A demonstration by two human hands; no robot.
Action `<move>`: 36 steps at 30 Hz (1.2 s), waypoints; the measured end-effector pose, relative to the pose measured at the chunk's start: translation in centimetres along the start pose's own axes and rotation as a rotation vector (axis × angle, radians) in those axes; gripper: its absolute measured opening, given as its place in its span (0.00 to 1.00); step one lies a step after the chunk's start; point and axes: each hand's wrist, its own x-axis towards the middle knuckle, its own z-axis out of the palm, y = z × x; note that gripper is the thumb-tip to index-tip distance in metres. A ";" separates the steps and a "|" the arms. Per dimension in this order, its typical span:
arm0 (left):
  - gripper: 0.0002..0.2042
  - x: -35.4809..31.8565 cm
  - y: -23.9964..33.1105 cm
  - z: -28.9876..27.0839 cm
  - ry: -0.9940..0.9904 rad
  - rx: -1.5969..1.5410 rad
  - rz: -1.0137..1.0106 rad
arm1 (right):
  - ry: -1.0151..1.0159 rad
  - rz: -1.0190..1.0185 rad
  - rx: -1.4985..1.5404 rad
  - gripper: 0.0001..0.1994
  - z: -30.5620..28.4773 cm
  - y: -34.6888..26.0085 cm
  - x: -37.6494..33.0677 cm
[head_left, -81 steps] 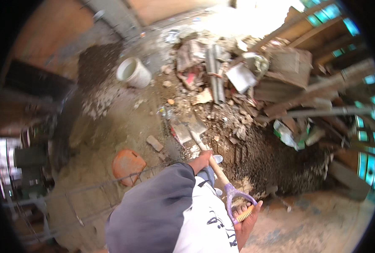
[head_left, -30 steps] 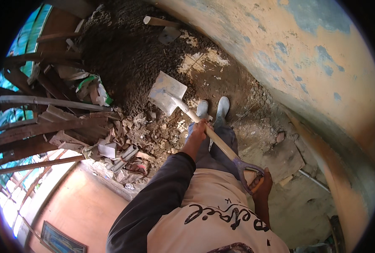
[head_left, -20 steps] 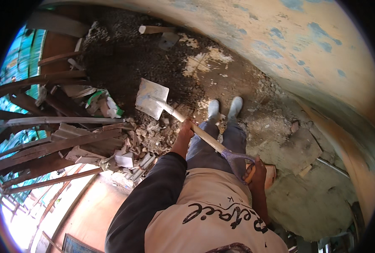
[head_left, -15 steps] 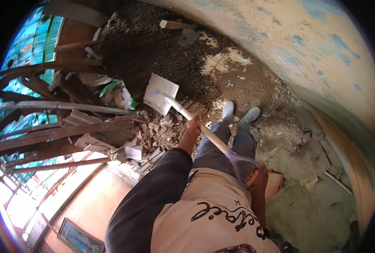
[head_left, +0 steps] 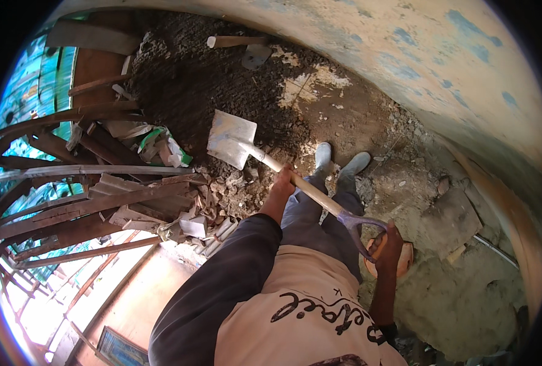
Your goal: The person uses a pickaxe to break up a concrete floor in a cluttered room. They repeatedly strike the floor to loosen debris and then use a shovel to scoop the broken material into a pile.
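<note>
A shovel [head_left: 309, 190] lies slantwise across the front of my body, with a wooden shaft and a purple D-shaped handle. Its flat, pale metal blade [head_left: 232, 138] is bare and sits over the edge of the dark soil [head_left: 185, 79]. My left hand [head_left: 283, 177] wraps round the shaft below the blade. At the other end, my right hand [head_left: 388, 243] grips the D-handle's crossbar. Just behind that hand is an orange object [head_left: 405, 259], partly hidden, whose kind I cannot make out.
Broken timber [head_left: 94, 204] is heaped on the left, with rubble [head_left: 237, 189] beside it. A peeling wall [head_left: 405, 55] curves along the right. Near its foot lie a flat slab [head_left: 451, 216] and a metal rod [head_left: 495, 250]. A wooden piece [head_left: 237, 41] rests on the far soil.
The shovel's handle end and my right hand have moved right and slightly up, away from my body. The blade stays in nearly the same place. Both hands keep hold.
</note>
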 end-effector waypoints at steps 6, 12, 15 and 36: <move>0.06 0.7 1.0 0.9 0.022 -0.003 0.025 | -0.067 -0.060 0.007 0.19 -1.5 1.6 1.9; 0.07 -1.2 -1.3 5.9 0.048 0.096 0.104 | -0.019 0.009 0.093 0.19 -4.7 1.3 3.3; 0.06 1.3 -5.0 8.6 0.016 0.061 0.032 | 0.061 0.079 0.254 0.18 -7.3 1.8 4.6; 0.04 11.5 -18.8 29.8 -0.364 0.660 -0.199 | 0.492 -0.041 0.411 0.22 -7.2 -3.2 14.3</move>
